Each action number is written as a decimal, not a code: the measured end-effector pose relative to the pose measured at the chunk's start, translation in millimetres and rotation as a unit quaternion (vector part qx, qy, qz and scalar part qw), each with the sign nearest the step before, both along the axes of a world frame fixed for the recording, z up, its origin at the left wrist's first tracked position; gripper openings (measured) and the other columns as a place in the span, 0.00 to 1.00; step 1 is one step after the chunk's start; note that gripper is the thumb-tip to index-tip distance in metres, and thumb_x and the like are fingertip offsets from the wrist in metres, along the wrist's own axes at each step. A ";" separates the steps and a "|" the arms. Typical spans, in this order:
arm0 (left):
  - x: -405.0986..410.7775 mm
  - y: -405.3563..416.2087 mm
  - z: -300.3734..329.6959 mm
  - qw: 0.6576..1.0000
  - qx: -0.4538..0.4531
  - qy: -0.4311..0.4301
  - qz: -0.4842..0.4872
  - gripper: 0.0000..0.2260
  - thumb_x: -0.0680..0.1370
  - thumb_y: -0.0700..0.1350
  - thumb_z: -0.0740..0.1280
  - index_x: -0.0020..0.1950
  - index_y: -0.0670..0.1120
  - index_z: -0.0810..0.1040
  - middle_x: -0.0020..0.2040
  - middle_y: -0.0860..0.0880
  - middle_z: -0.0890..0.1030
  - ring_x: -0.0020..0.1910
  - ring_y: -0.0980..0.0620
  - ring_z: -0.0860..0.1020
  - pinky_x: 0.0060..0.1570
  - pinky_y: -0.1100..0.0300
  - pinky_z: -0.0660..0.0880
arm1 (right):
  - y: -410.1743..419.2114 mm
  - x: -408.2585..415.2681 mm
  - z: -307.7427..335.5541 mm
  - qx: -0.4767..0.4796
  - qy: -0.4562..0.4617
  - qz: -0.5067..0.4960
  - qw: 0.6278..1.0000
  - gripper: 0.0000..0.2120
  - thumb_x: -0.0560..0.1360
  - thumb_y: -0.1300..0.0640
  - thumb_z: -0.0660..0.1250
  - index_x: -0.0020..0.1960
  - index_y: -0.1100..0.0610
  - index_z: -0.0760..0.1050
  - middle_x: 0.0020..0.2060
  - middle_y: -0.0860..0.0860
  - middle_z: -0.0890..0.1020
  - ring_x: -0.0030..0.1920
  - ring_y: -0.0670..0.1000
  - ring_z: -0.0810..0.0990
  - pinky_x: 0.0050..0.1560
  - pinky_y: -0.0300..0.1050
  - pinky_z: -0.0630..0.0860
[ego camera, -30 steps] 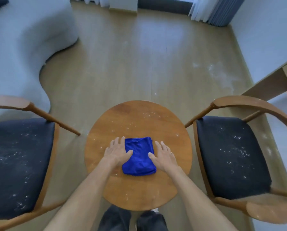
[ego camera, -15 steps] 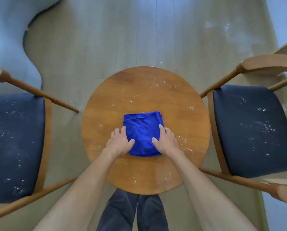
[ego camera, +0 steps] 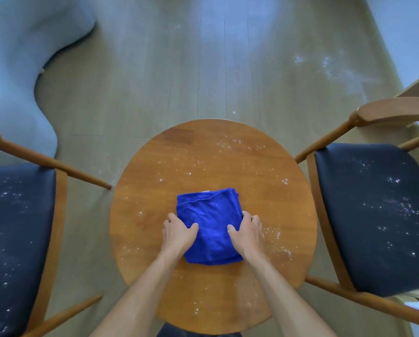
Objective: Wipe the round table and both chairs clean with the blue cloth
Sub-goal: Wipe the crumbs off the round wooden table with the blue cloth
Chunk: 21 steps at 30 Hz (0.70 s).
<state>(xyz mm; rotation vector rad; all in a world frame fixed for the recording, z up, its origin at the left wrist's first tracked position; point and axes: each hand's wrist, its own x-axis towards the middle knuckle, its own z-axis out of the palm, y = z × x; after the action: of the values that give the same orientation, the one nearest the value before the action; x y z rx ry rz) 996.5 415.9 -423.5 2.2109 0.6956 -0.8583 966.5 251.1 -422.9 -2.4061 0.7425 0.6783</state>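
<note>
Folded blue cloth (ego camera: 209, 226) mid-way on crumb-speckled round wooden table (ego camera: 264, 203), now clutched at its sides by curled left hand (ego camera: 179, 233) and right hand (ego camera: 247, 233) where palms lay flat a second ago; wiping seemingly about to start, both dark-seated wooden chairs (ego camera: 373, 215) still dusty

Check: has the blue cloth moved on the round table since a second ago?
Cannot tell: the camera moved, and the blue cloth lies at about the same spot on the round table, slightly toward its near edge.

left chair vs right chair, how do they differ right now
The left chair is cut off by the frame edge, backrest hidden; the right chair shows its curved wooden backrest. White specks spread across the left seat, but bunch mid-seat on the right one. Both have dark seats, wooden frames, and look unwiped.
</note>
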 end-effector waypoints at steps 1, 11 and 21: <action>0.6 -1.4 -1.4 1.000 0.001 0.004 0.012 0.26 0.74 0.50 0.68 0.65 0.41 0.63 0.63 0.44 0.70 0.61 0.43 0.72 0.57 0.48 0.73 | 0.0 0.8 -1.4 -0.004 -0.002 0.001 1.000 0.27 0.78 0.49 0.62 0.73 0.57 0.59 0.66 0.53 0.66 0.66 0.54 0.66 0.64 0.47 0.66; 3.9 -17.5 -6.0 0.993 -0.052 0.017 0.101 0.12 0.71 0.47 0.69 0.49 0.43 0.72 0.54 0.47 0.73 0.45 0.48 0.77 0.39 0.57 0.73 | 0.0 3.7 -6.0 -0.103 -0.025 0.052 0.993 0.18 0.77 0.50 0.62 0.65 0.53 0.65 0.60 0.49 0.71 0.61 0.52 0.68 0.60 0.45 0.65; 41.1 -19.4 23.0 0.859 0.054 -0.227 -0.456 0.19 0.78 0.42 0.59 0.69 0.48 0.65 0.48 0.46 0.71 0.47 0.44 0.73 0.41 0.56 0.65 | -6.9 44.3 28.3 -0.043 -0.274 0.332 0.901 0.37 0.64 0.69 0.66 0.72 0.54 0.67 0.73 0.51 0.66 0.74 0.57 0.60 0.71 0.51 0.60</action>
<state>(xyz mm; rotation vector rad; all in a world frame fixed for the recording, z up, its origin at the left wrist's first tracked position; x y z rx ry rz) 1037.6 396.6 -400.6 2.7019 -0.6136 -0.6487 1010.8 244.3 -394.6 -2.7339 -0.3078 0.1625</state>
